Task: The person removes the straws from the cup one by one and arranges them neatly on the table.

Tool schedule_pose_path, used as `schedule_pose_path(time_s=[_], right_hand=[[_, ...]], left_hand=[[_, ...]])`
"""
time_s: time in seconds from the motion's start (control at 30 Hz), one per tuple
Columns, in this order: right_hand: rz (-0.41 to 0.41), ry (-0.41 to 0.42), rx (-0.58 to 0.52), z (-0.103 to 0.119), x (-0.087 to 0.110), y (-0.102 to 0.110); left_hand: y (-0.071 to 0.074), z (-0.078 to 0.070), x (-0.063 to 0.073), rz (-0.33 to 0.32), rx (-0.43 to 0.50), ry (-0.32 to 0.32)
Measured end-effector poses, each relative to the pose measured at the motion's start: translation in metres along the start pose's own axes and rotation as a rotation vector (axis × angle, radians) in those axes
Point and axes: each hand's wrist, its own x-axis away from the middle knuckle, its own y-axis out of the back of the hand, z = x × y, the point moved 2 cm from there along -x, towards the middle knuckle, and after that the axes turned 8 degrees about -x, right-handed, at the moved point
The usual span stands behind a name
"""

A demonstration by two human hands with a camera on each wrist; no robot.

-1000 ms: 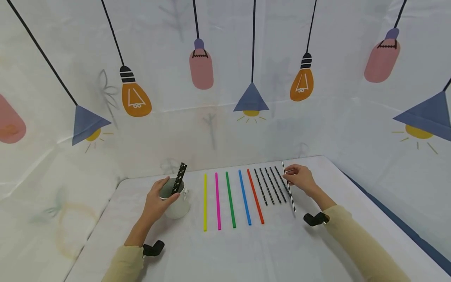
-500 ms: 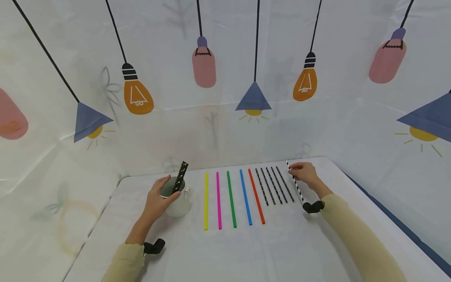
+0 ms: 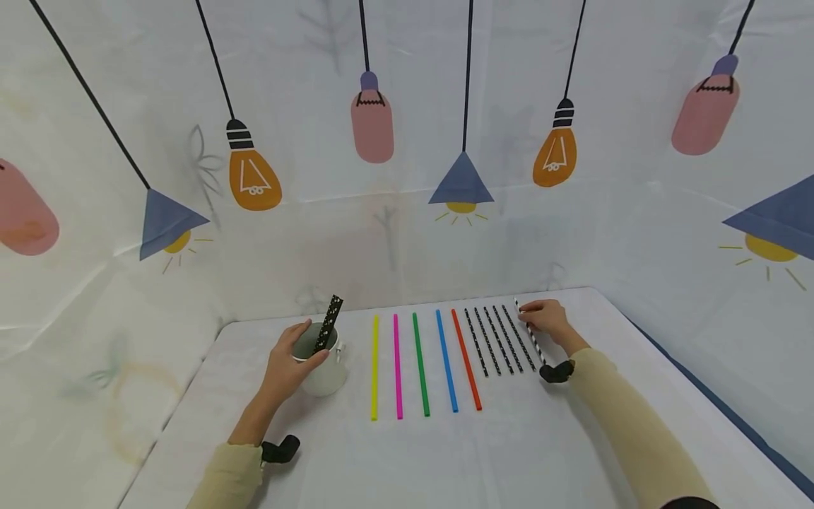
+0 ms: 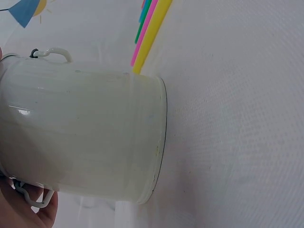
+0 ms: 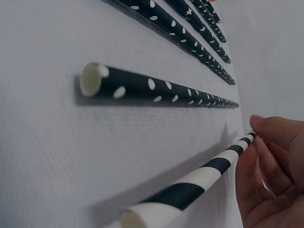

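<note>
My left hand (image 3: 282, 364) grips a white, mug-like pot (image 3: 324, 379) by its rim at the table's left. In the left wrist view the pot (image 4: 85, 128) shows small wire handles. A black piece with white specks (image 3: 328, 325) leans out of its mouth. At the right, my right hand (image 3: 548, 322) pinches a black-and-white striped straw (image 3: 533, 339) near its far end. In the right wrist view the striped straw (image 5: 216, 166) slants beside a black straw with white dots (image 5: 156, 90); whether its near end touches the cloth I cannot tell.
Plain straws lie in a row: yellow (image 3: 374, 367), pink (image 3: 398, 367), green (image 3: 420, 364), blue (image 3: 446, 360) and red (image 3: 466, 359). Several shorter black patterned straws continue it rightward. The white-covered table (image 3: 381, 466) meets a white curtain (image 3: 305, 254) printed with lamps.
My right hand has carried the striped straw rightward from over the patterned straws, then slightly back left beside them. My left hand keeps its grip on the pot.
</note>
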Motion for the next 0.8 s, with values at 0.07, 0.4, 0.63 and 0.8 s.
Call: schedule_pose_path(time_s=[0.07,0.4,0.63,0.8], right_hand=[[-0.008,0.001,0.021,-0.0014,-0.0017,-0.0017],[-0.032,0.010,0.074,-0.0042,-0.0059,-0.0056],[-0.039,0.005,0.088,-0.0041,-0.0048,-0.0078],[-0.045,-0.006,0.116,-0.0048,-0.0054,-0.0096]], left_hand=[[-0.0003,-0.0001,0.0001,0.002,0.000,0.002],[0.0002,0.0002,0.0002,-0.011,0.017,-0.016],[-0.0012,0.0015,0.0000,-0.007,0.016,-0.001],[-0.0010,0.0001,0.0011,-0.011,0.010,0.001]])
